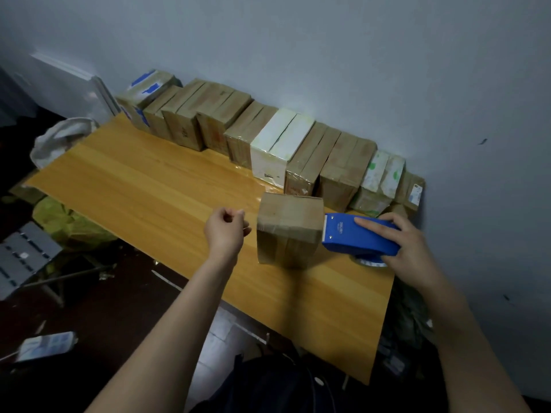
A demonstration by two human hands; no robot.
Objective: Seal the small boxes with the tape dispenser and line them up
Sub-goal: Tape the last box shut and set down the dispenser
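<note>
A small brown cardboard box (287, 229) stands on the wooden table (143, 186), with tape strips over its top and front. My right hand (408, 248) grips the blue tape dispenser (357, 234), whose front edge touches the box's right top edge. My left hand (226, 231) hovers just left of the box, apart from it, fingers curled and holding nothing that I can see. Along the wall runs a row of several sealed boxes (268, 141), most of them brown, one white (278, 147).
A white bag (59, 138) lies at the table's far left corner. Clutter covers the dark floor to the left, including a grey folded stand (24, 254). The wall (447, 114) closes off the table's far side and right end.
</note>
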